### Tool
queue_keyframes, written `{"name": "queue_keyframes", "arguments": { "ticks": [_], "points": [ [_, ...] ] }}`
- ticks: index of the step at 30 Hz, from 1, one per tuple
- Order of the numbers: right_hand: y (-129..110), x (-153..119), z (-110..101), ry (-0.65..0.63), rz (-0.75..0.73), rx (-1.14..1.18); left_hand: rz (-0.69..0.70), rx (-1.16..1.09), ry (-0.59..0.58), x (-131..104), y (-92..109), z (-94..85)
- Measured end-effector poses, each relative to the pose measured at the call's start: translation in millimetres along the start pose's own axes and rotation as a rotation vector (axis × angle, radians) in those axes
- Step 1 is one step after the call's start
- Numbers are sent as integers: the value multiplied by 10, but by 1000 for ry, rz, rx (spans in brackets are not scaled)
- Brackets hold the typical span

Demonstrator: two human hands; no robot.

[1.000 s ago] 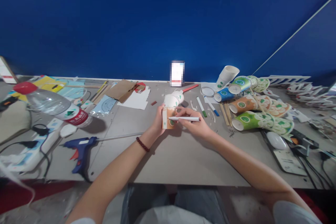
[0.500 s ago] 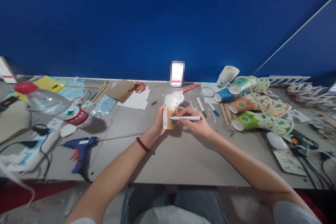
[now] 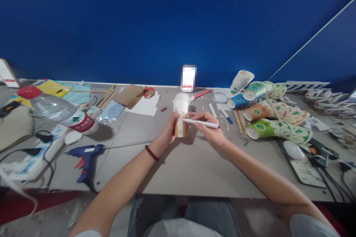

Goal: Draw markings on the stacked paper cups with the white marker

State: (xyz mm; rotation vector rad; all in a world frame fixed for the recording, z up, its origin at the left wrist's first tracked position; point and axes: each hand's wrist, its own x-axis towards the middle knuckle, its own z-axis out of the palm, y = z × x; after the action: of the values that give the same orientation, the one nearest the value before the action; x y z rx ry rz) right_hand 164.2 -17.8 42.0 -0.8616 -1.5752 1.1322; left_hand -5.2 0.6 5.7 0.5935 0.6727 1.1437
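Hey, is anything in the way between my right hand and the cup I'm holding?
Nothing visible blocks your right hand from the cup. Only the marker it holds spans the gap, tip at the cup's side; whether it touches, I can't tell. Your left hand grips the cup's opposite side.

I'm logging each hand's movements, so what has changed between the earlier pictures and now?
The left hand has turned the orange paper cup, bringing its white stripe rightward. The right hand, with its marker, moved slightly right. Nothing was let go; the glue gun stayed put.
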Motion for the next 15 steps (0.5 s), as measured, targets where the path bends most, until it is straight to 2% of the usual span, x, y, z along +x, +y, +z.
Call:
{"name": "queue_keyframes", "arguments": {
  "ticks": [4,9,15],
  "points": [
    [8,-19,13,-7,-40,-40,-39,-8,-24,24,-12,-29],
    [1,-44,32,-3,-82,-166,-28,-48,64,31,-16,-7],
    [-23,-64,55,23,-76,-281,18,20,127,-18,-22,48]
  ]
}}
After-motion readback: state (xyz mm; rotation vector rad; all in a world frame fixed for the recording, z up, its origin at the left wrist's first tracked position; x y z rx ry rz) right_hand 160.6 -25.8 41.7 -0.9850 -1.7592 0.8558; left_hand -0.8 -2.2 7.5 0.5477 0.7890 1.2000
